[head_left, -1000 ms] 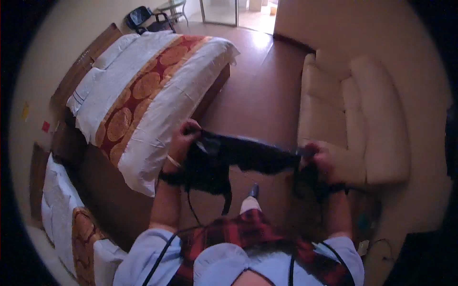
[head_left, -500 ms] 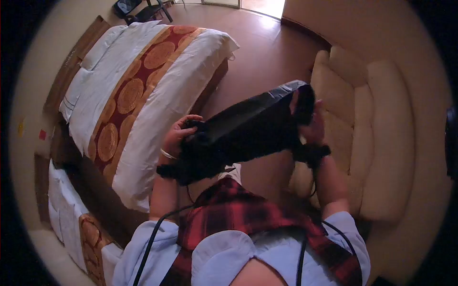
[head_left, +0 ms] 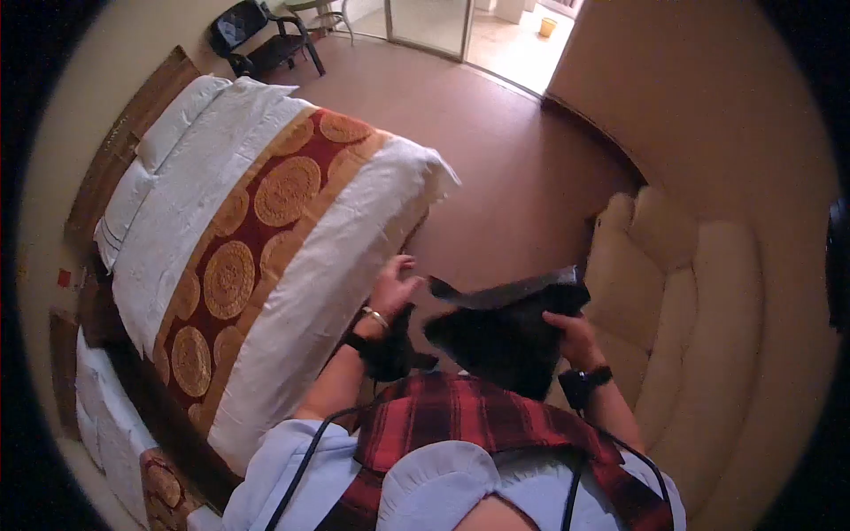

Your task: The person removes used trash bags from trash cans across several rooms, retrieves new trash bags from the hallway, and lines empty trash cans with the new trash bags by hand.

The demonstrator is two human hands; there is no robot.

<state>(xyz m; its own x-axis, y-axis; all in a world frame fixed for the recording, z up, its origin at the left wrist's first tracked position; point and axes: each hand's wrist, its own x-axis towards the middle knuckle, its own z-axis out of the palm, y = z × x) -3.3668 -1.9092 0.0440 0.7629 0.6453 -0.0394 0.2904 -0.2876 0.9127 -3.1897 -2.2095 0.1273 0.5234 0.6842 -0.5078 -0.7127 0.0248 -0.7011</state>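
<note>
Starting at lower left with the second bed (head_left: 104, 398), then on to the large bed (head_left: 341, 232), crossed by a red-and-gold runner (head_left: 228, 276) laid parallel to its foot edge, presumably for show and to shield the white cover. Beyond its far side, reaching a black chair (head_left: 257, 53), set near the wall, likely to spare room for walking.

Next, just off the foot edge, coming to the left hand (head_left: 392, 288), raised with fingers curved and spread, seemingly pinching nothing; near the bag's left corner but apart from it, perhaps held there to steady that loose side.

Then, over the floor (head_left: 496, 168), between the bed's foot edge and the sofa's front edge, finding the black bag (head_left: 503, 341). Stretched sideways above, drooping below toward the plaid skirt (head_left: 460, 414), probably from being limp and gripped at one end only.

At that right end, pinched by the right hand (head_left: 580, 341), with thumb across the near face and other fingers mostly hidden behind, probably to bear the weight alone. Ending with the sofa (head_left: 624, 292), set along the wall, likely for floor space.
</note>
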